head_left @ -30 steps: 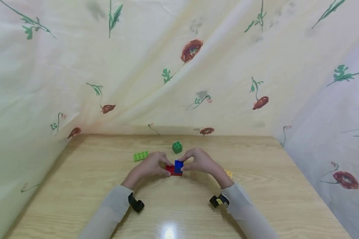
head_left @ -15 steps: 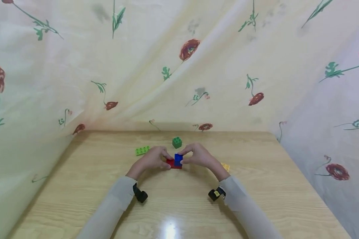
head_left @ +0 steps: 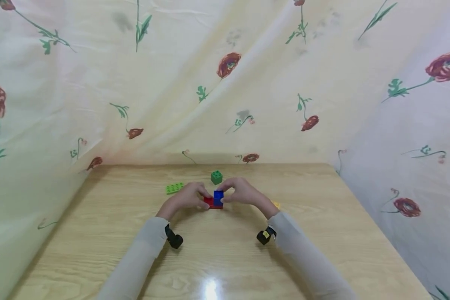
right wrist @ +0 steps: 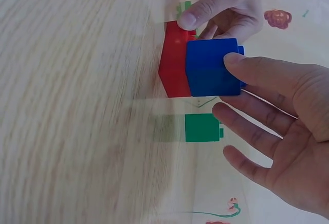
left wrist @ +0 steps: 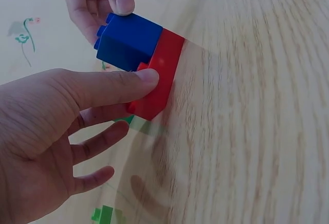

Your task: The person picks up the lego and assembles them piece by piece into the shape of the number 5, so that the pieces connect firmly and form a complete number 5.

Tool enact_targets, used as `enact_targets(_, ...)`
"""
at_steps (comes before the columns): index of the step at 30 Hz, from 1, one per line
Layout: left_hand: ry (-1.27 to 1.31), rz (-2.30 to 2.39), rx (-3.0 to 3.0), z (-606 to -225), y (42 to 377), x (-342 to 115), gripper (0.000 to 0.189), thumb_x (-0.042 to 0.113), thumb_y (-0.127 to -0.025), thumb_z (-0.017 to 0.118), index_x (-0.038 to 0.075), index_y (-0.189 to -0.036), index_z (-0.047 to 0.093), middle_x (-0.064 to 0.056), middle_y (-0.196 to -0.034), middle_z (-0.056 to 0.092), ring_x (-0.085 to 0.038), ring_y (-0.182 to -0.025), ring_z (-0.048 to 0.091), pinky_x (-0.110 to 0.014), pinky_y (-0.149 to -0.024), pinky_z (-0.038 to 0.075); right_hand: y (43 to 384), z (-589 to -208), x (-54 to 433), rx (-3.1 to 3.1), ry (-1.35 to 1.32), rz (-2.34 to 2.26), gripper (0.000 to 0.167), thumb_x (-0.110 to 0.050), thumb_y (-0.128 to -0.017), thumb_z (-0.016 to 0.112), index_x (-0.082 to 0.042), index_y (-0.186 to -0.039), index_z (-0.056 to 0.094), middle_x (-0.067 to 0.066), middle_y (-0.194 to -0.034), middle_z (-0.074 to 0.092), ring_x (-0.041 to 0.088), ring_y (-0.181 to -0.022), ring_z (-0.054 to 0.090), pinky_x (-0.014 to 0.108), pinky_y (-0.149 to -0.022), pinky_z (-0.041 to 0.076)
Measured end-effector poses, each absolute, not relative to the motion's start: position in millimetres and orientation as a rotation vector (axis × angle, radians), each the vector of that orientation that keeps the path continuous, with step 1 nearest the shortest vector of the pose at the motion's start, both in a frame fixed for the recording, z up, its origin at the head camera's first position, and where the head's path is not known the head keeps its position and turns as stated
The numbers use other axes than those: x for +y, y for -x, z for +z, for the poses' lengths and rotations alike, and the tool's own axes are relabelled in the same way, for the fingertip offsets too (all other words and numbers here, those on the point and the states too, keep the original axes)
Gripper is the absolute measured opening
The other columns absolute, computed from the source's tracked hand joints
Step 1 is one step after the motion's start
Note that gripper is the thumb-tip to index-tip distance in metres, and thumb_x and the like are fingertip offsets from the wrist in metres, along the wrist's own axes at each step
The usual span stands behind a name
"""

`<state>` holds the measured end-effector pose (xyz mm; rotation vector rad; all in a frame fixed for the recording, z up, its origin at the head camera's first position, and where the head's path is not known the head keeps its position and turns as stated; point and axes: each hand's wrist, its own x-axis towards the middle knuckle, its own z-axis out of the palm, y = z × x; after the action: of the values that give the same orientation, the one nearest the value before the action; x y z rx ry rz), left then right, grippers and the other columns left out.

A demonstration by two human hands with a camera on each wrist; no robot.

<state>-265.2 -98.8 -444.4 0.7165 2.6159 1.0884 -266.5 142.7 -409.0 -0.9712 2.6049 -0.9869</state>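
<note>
A long red toy brick (left wrist: 165,75) lies on the wooden table, and a blue toy brick (right wrist: 213,67) sits on its right end, studs up. My left hand (head_left: 187,196) pinches the red brick at its left end between thumb and fingers. From the right, my right hand (head_left: 244,193) pinches the blue brick; its thumb (right wrist: 237,59) lies on the near side, while the index finger is mostly hidden behind the brick in the right wrist view. The other fingers of both hands hang loosely spread.
Behind the hands stands a dark green brick (head_left: 216,177). A flat light green brick (head_left: 174,188) lies beyond the left hand, and a yellow brick (head_left: 276,204) shows partly past the right wrist. Flowered cloth (head_left: 165,83) hangs behind the table (head_left: 210,250) and along its sides.
The head view has shifted slightly, so everything sits a little higher and further left in it. Both hands keep the same hold on the red and blue bricks.
</note>
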Motion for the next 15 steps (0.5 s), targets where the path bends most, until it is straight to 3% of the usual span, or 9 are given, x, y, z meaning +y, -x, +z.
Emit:
enact_targets(9, -0.737, 1.107, 2.594, -447.3, 267.5, -100.3, 0.028, 0.016, -0.081, 0.087, 0.009, -0.107, 0.08, -0.001, -0.097, 0.062, -0.017, -0.094, 0.057, -0.033, -0.085, 0.045, 267.8, -404.7, 141.8, 2.587, 0.951, -0.932, 0.031, -0.014, -0.09, 0.078, -0.008, -0.12, 0.074, 0.007, -0.115, 0.076, 0.032, -0.111, 0.068, 0.057, -0.1, 0.05)
enact_targets(15, -0.72, 1.091, 2.635, -447.8, 264.7, -99.3, 0.027, 0.014, -0.081, 0.087, 0.009, -0.106, 0.08, 0.0, -0.093, 0.061, -0.017, -0.09, 0.056, -0.032, -0.079, 0.043, 271.2, -400.7, 152.0, 2.536, 0.959, -0.908, 0.041, -0.021, -0.092, 0.077, -0.008, -0.13, 0.069, 0.009, -0.13, 0.07, 0.033, -0.117, 0.066, 0.056, -0.103, 0.049)
